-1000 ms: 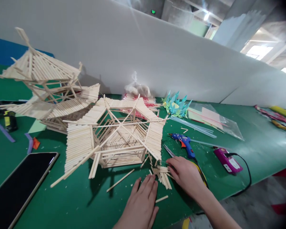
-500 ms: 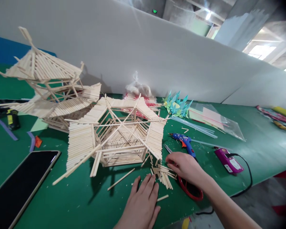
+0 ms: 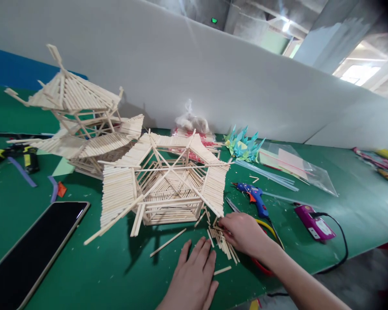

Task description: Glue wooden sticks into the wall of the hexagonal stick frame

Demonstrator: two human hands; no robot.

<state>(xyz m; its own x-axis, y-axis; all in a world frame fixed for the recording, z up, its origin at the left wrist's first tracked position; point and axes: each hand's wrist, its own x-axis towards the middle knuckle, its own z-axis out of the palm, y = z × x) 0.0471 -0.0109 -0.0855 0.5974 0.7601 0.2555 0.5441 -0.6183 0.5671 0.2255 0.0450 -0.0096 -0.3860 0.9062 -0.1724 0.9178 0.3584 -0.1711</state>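
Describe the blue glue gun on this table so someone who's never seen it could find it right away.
Start at the big open stick-built roof frame in the middle of the green table. Just right of it, beyond the right hand, lies the glue gun. It is the only blue tool with an orange trigger; the nearby device is magenta.
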